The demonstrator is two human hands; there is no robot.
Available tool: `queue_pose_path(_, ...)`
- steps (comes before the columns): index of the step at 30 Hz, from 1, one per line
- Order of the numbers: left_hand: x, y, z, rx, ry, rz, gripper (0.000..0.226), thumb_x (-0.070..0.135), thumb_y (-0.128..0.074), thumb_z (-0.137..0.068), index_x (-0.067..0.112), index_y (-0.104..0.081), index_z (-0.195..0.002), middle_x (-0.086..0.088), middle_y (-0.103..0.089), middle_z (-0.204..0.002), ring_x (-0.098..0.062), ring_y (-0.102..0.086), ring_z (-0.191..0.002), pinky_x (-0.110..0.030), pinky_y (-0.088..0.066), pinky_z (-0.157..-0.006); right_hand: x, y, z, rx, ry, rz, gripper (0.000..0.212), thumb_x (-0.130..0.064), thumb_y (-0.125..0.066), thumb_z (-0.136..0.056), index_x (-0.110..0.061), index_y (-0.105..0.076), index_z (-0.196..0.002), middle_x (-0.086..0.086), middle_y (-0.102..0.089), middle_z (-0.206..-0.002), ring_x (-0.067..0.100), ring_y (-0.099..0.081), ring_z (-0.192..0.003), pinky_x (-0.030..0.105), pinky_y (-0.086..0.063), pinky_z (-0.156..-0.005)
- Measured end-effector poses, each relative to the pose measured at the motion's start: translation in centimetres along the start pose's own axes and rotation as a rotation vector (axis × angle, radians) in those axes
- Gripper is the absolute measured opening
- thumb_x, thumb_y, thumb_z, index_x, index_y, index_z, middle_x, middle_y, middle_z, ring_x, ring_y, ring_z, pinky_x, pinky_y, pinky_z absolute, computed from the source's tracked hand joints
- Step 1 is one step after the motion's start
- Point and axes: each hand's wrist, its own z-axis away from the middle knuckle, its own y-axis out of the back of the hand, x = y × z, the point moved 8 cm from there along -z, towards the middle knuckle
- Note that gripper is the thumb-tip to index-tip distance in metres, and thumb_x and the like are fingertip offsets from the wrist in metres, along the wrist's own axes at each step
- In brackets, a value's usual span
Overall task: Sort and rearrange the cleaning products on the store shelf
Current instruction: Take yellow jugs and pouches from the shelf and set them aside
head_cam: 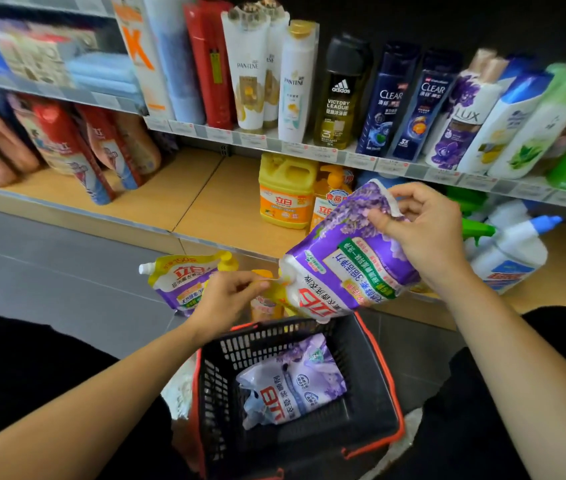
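Note:
My right hand grips the top edge of a purple lavender detergent refill pouch, held upside down above the basket. My left hand pinches the yellow spout corner at the pouch's lower left end. Below, a black shopping basket with a red rim holds a pale lilac softener pouch. Another purple and yellow refill pouch lies at the front edge of the wooden bottom shelf. A yellow detergent jug and a yellow pump bottle stand behind on that shelf.
The upper shelf carries shampoo and body wash bottles in a row. Red and orange pouches lean at the left of the bottom shelf. A white bottle with a blue cap and green spray bottles sit at the right. Grey floor lies left.

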Motion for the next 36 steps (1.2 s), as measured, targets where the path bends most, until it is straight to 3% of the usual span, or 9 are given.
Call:
queue_pose_path(4,0.5,5.2,-1.3,0.214,0.078,0.114,0.014,0.024,-0.069,-0.094,0.017,-0.081,-0.091,-0.027,-0.071,-0.085,-0.023,-0.059,-0.073,-0.054,-0.053,-0.069,0.5,-1.7,-1.6,0.018,0.014,0.019,0.022,-0.022,-0.080,-0.082,-0.037,-0.070,-0.093,-0.004,-0.074,-0.085,0.011,-0.070,-0.076,0.029,-0.057,-0.066)
queue_pose_path(7,0.8,9.4,-3.5,0.298,0.099,0.146,0.014,0.025,-0.068,-0.095,0.023,-0.080,-0.088,-0.009,-0.077,-0.084,-0.015,-0.069,-0.074,-0.038,-0.058,-0.060,1.9,-4.0,-3.6,0.003,-0.011,0.060,0.011,-0.021,-0.079,-0.085,-0.022,-0.070,-0.091,0.012,-0.073,-0.087,0.035,-0.069,-0.083,0.053,-0.057,-0.075)
queue_pose_path(10,0.9,13.3,-6.2,0.333,0.105,0.148,0.015,0.022,-0.067,-0.096,0.025,-0.077,-0.086,0.004,-0.077,-0.080,-0.011,-0.073,-0.073,-0.024,-0.059,-0.057,3.1,-7.2,-5.5,-0.067,-0.065,0.029,0.018,-0.014,-0.077,-0.086,-0.030,-0.070,-0.090,-0.002,-0.076,-0.087,0.020,-0.073,-0.083,0.050,-0.060,-0.077)
queue_pose_path(15,-0.1,18.8,-11.5,0.337,0.081,-0.059,0.013,0.020,-0.071,-0.094,0.019,-0.078,-0.083,-0.009,-0.076,-0.084,-0.028,-0.075,-0.085,-0.044,-0.063,-0.081,6.5,-13.6,-8.8,-0.170,-0.168,0.179,0.011,-0.006,-0.078,-0.082,-0.007,-0.066,-0.084,0.010,-0.070,-0.079,0.032,-0.066,-0.077,0.041,-0.052,-0.069)
queue_pose_path(19,-1.5,21.8,-15.9,0.337,0.084,-0.166,0.009,0.022,-0.075,-0.091,0.019,-0.080,-0.083,-0.011,-0.077,-0.081,-0.037,-0.073,-0.085,-0.053,-0.061,-0.082,9.2,-18.6,-10.3,-0.208,-0.188,0.310,0.031,-0.011,-0.081,-0.080,-0.019,-0.056,-0.063,-0.004,-0.055,-0.062,0.021,-0.053,-0.066,0.032,-0.033,-0.053)
queue_pose_path(22,-1.9,23.3,-19.3,0.347,0.047,-0.243,0.013,0.022,-0.076,-0.090,0.010,-0.081,-0.089,-0.013,-0.076,-0.082,-0.038,-0.072,-0.084,-0.054,-0.059,-0.081,11.8,-22.2,-11.3,-0.255,-0.238,0.389,0.017,-0.019,-0.081,-0.082,-0.006,-0.071,-0.079,0.008,-0.068,-0.075,0.025,-0.059,-0.072,0.035,-0.036,-0.058)
queue_pose_path(27,-0.3,24.4,-23.1,0.423,-0.097,-0.263,0.006,0.018,-0.079,-0.086,0.014,-0.081,-0.082,-0.002,-0.075,-0.074,-0.013,-0.066,-0.069,-0.042,-0.060,-0.074,15.1,-27.7,-12.8,-0.302,-0.247,0.429,0.021,-0.025,-0.077,-0.087,-0.004,-0.080,-0.090,0.013,-0.076,-0.087,0.024,-0.064,-0.078,0.030,-0.031,-0.056)
queue_pose_path(33,-0.8,19.9,-24.3,0.221,-0.205,-0.427,0.005,0.017,-0.082,-0.083,0.012,-0.081,-0.084,0.000,-0.076,-0.079,-0.011,-0.065,-0.074,-0.027,-0.051,-0.072,16.3,-33.0,-13.5,-0.446,-0.301,0.284,0.046,-0.022,-0.076,-0.088,-0.002,-0.065,-0.128,0.016,-0.068,-0.123,0.027,-0.064,-0.112,0.034,-0.051,-0.094)
queue_pose_path(36,-1.6,19.2,-24.7,0.197,-0.211,-0.391,0.007,0.016,-0.083,-0.082,0.012,-0.081,-0.086,0.004,-0.074,-0.079,-0.005,-0.065,-0.075,-0.022,-0.053,-0.074,14.4,-34.7,-14.1,-0.465,-0.275,0.130,0.051,-0.021,-0.081,-0.083,-0.003,-0.064,-0.127,0.014,-0.070,-0.117,0.026,-0.068,-0.101,0.039,-0.057,-0.085)
